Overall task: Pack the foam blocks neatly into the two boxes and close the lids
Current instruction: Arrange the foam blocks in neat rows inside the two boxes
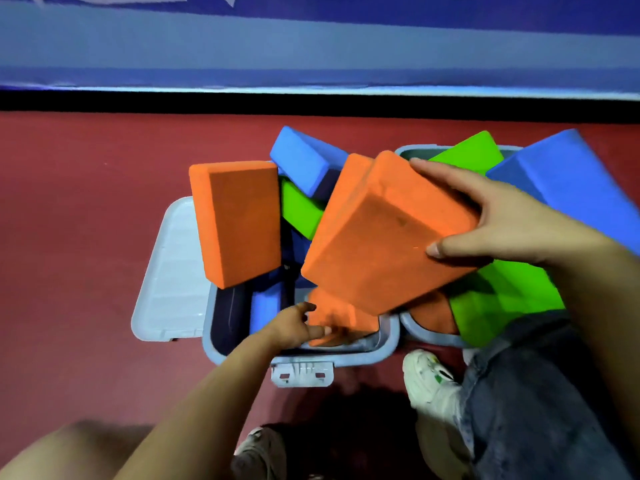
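Note:
Two grey-blue boxes stand side by side on the red floor, the left box (388,344) and the right box (426,336). Both are piled with foam blocks. My right hand (498,216) grips a large orange block (381,237) and holds it tilted above the boxes. My left hand (298,327) reaches into the left box and pinches a smaller orange block (339,320) near its front wall. Another orange block (239,220) stands upright at the left box's far left. Blue (304,157) and green (298,209) blocks lean behind it. The right box holds green (498,303) and blue (571,181) blocks.
The left box's lid (169,271) lies open flat to the left. A latch (301,374) sticks out at its front. My white shoes (429,379) and a jeans-clad leg (540,403) are close in front. A blue barrier (311,46) runs along the back.

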The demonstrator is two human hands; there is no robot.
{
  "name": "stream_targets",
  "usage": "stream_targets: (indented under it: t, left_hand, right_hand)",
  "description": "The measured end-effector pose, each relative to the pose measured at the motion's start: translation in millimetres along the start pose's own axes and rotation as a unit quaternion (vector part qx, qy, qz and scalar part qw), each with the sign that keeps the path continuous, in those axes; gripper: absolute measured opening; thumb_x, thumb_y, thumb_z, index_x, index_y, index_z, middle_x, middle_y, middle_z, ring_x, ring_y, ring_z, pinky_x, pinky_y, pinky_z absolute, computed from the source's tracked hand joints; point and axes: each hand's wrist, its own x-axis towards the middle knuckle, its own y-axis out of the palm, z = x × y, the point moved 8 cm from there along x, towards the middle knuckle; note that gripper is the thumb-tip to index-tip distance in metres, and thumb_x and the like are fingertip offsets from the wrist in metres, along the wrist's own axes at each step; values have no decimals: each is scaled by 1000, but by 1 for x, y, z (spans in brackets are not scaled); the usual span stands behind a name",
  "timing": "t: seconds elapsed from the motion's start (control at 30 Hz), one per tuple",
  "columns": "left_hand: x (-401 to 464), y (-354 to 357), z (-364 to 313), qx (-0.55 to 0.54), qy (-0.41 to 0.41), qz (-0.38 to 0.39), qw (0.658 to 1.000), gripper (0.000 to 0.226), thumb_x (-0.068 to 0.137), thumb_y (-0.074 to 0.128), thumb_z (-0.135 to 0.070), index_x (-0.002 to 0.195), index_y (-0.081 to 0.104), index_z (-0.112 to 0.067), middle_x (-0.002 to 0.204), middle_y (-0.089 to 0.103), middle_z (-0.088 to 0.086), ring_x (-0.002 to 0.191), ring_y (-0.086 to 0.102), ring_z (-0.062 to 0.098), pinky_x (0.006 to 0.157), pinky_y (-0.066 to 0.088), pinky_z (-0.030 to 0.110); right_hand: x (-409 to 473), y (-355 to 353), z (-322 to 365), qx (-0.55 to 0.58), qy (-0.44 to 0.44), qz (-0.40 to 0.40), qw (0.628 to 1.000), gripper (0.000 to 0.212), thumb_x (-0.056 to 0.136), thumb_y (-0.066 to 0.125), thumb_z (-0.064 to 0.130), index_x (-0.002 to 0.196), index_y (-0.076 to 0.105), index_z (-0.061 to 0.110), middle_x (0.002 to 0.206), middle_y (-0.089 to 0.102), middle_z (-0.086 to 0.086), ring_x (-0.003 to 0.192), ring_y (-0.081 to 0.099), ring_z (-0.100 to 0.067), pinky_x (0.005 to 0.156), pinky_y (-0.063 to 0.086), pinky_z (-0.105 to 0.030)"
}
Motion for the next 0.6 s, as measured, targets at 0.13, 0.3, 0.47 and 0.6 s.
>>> stream_targets:
  t: [0.13,0.3,0.47,0.6]
  left_hand:
    - [18,38,-14,-111,-25,8,993,90,76,79,-33,147,27,-11,139,51,8,125,51,21,94,39,22]
    - [52,66,-19,-150,-85,-49,984,92,64,80,-52,130,37,-5,126,56,8,118,55,28,94,41,28]
    - [93,81,-11,-119,-103,-41,987,69,65,80,-53,111,47,-14,121,62,4,107,60,26,95,47,36]
    - [83,63,-20,-64,-98,-70,991,39,81,73,-38,105,49,-20,111,50,3,112,55,27,82,41,27]
  right_hand:
    - [-20,-15,-9,-2,-13,-28,1000,97,64,83,12,127,31,63,132,43,15,111,42,7,84,34,3]
    - [-30,-36,-22,75,-11,-111,991,90,54,77,25,123,36,65,135,46,14,114,48,9,93,40,-7]
    - [-23,-32,-25,105,-34,-121,987,90,57,76,22,133,37,51,135,45,11,119,45,5,97,35,-7]
    - [-16,-36,-26,102,-40,-117,987,89,59,77,22,134,37,51,130,46,11,116,46,4,94,36,-6]
